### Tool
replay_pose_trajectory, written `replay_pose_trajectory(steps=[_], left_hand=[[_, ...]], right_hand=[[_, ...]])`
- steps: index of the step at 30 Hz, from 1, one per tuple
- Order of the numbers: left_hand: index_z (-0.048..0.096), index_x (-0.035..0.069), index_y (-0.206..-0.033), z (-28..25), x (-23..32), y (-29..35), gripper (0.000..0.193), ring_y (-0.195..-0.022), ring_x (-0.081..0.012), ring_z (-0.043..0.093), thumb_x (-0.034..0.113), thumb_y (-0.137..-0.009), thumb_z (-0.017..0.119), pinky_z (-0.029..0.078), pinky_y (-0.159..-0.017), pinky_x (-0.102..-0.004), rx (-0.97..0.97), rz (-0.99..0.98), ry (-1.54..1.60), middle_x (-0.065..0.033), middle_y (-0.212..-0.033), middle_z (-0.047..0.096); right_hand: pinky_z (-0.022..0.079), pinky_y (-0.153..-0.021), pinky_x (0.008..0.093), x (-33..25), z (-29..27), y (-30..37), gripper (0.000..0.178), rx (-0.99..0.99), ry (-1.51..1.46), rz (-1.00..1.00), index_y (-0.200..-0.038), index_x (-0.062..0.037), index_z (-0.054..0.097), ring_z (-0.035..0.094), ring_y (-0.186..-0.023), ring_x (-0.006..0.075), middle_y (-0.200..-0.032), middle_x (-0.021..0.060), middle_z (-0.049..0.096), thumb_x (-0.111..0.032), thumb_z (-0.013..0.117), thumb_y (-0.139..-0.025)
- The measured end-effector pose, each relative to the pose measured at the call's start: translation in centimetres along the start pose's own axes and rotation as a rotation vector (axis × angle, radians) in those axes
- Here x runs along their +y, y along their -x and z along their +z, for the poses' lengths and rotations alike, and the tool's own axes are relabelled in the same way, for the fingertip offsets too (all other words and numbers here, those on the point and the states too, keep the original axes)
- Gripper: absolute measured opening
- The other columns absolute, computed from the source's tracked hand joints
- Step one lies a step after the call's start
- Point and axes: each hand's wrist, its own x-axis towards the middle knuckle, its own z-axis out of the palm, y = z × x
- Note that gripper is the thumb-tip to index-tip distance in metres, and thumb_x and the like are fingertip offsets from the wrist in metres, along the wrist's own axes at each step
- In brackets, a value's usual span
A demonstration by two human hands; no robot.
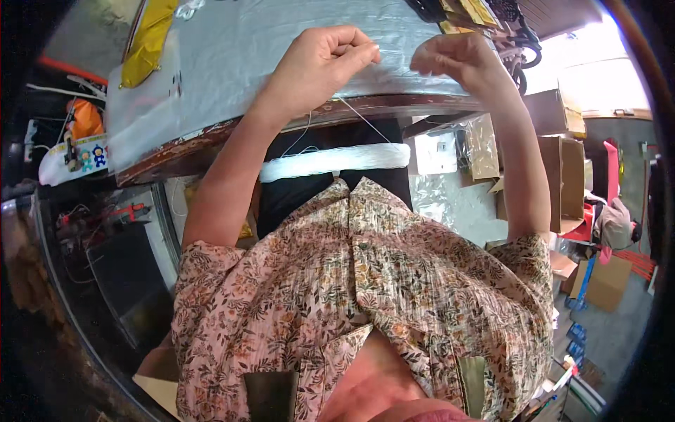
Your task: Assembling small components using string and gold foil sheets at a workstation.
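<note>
A skein of white thread (pixel 337 161) lies across my dark-clad lap, below the front edge of the table. Thin loose strands rise from it to the table edge and pass out of sight near my left wrist. Above the table, my left hand (pixel 329 58) is closed, thumb and forefinger pinched together, apparently on the white thread; the strand at the fingertips is too fine to see. To its right and apart from it, my right hand (pixel 460 62) is held over the table with bent fingers drawn together. It is slightly blurred, and anything between those fingertips cannot be made out.
A silvery sheet covers the table (pixel 232 63), whose wooden edge is worn. A yellow bag (pixel 149 46) lies at its left. Cardboard boxes (pixel 562 176) stand at the right, near another person (pixel 615 224). Clear plastic bags (pixel 432 200) lie below the table's right side.
</note>
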Motion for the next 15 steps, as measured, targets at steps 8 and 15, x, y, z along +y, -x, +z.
replay_pose_trajectory(steps=[8,15], left_hand=[[0.071,0.001,-0.092,1.1,1.9,-2.0,0.023,-0.061,-0.0034,0.051,0.022,-0.095,0.063,0.041,-0.055,-0.0237,-0.071,-0.114,-0.058,0.0003,-0.069,0.065],[0.071,0.002,-0.092,1.1,2.0,-3.0,0.022,-0.059,-0.0041,0.052,0.023,-0.092,0.065,0.042,-0.054,-0.0244,-0.037,-0.050,-0.069,-0.0004,-0.066,0.064]], right_hand=[[0.055,-0.084,0.0296,-2.7,0.2,-1.0,0.033,-0.042,0.115,-0.145,-0.110,-0.0023,0.074,0.071,-0.086,0.0151,-0.095,0.0094,0.076,-0.028,0.072,-0.090],[0.056,-0.079,0.0282,-2.2,-0.5,-0.6,0.024,-0.071,-0.049,0.006,-0.103,-0.0039,0.076,0.070,-0.084,0.0116,-0.087,0.0072,0.075,-0.025,0.070,-0.092]])
